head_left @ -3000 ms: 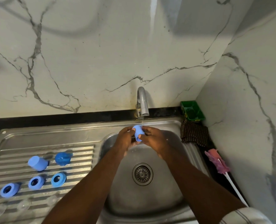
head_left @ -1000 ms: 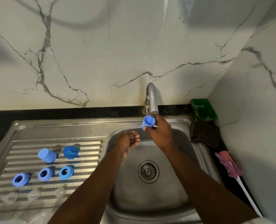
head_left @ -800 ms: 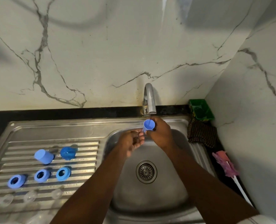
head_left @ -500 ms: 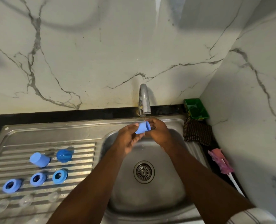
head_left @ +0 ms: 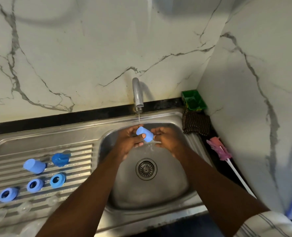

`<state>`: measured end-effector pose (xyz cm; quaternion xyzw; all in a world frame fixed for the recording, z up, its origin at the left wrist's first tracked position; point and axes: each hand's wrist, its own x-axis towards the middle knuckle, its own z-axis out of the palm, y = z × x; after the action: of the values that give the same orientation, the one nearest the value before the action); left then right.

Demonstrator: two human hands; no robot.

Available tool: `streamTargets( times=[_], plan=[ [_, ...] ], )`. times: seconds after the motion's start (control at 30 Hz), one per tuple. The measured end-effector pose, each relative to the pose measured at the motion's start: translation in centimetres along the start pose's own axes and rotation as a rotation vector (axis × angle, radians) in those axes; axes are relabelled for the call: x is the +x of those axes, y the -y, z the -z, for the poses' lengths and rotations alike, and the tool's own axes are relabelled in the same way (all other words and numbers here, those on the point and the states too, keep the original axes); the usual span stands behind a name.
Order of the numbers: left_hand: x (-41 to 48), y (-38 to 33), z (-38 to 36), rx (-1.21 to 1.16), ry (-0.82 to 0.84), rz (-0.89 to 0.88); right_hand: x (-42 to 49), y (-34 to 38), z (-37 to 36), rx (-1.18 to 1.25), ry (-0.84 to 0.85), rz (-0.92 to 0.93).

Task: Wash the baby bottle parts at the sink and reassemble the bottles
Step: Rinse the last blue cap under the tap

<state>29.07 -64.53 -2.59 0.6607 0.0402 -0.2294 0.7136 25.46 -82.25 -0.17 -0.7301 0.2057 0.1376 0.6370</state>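
A light blue bottle cap (head_left: 144,134) lies on its side under the thin water stream from the faucet (head_left: 137,94), over the sink basin (head_left: 176,177). My left hand (head_left: 127,142) grips it, thumb across its side. My right hand (head_left: 166,140) curls its fingers at the cap's right end. On the drainboard (head_left: 83,151) at the left lie another light blue cap (head_left: 34,165), a darker blue cap (head_left: 60,159) and three blue collar rings (head_left: 57,180) (head_left: 34,185) (head_left: 7,195). Clear nipples (head_left: 24,207) sit in front of the rings, hard to make out.
A green tub (head_left: 194,100) stands in the back right corner, with a brown checked cloth (head_left: 196,123) in front of it. A pink bottle brush (head_left: 218,149) with a white handle lies along the right marble wall. The drain (head_left: 146,169) is in the basin's middle.
My right hand alone held the cap upright under the faucet. My left hand then came up and took hold, and the cap now lies on its side between both hands.
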Motion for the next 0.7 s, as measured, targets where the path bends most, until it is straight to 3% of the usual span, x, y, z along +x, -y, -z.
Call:
streamTargets(
  times=[0.13,0.27,0.3,0.37,0.47,0.6,0.7],
  plan=[
    [-1.0,1.1,-1.3,-0.055,-0.012,-0.021,-1.7,-1.5,1.9,-0.056,-0.043,0.053],
    [-1.8,1.6,-2.1,-0.12,-0.048,0.026,-3.8,-1.4,3.6,-0.208,-0.363,0.37],
    [-1.9,1.7,-2.4,-0.136,-0.051,0.05,-4.6,-1.7,4.1,-0.279,-0.441,0.429],
    [-2.3,2.0,-2.8,-0.174,-0.052,0.102,-5.6,-2.5,4.6,-0.523,-0.411,0.496],
    [-3.4,2.8,-3.9,-0.171,-0.03,0.168,-6.5,-4.9,6.3,-0.825,-0.334,0.298],
    [-5.0,3.3,-5.6,-0.196,-0.029,0.196,-8.7,-7.4,11.5,-0.991,-0.67,0.327],
    [-5.9,3.5,-6.3,-0.264,-0.028,0.19,-10.9,-9.4,15.1,-1.005,-0.71,0.0]
  ],
)
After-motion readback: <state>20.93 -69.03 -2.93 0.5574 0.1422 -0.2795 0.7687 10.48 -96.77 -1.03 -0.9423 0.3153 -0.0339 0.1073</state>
